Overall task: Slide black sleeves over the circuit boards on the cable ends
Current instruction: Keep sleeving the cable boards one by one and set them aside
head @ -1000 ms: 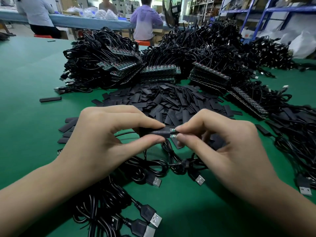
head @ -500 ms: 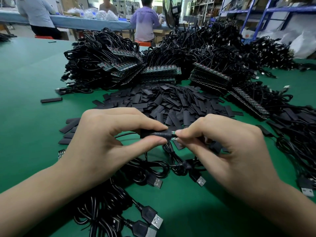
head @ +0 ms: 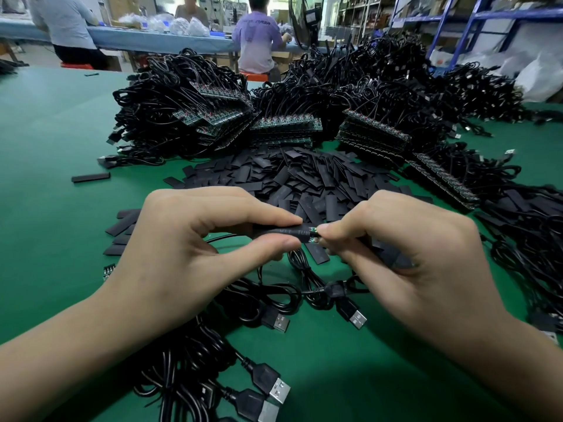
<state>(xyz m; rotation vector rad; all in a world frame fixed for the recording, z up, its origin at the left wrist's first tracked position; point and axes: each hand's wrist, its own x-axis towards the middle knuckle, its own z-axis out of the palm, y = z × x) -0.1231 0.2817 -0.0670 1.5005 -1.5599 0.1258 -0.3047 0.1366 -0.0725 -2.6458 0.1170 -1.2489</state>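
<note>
My left hand point(head: 189, 248) pinches a black sleeve point(head: 289, 233) between thumb and forefinger above the green table. The sleeve covers most of a small green circuit board point(head: 313, 236), whose tip pokes out on the right. My right hand point(head: 405, 254) pinches that exposed tip with thumb and forefinger, and its lower fingers curl round further black sleeves point(head: 393, 254). The board's thin black cable point(head: 225, 237) trails off under my left hand.
A pile of loose black sleeves point(head: 304, 178) lies just beyond my hands. Behind it stand stacks of circuit boards point(head: 286, 126) with heaps of coiled cables. USB cables point(head: 268, 388) lie near the front edge. People sit at a far bench.
The hands have stayed close together at the same spot. The visible green tip of the board between the fingertips looks about the same size.
</note>
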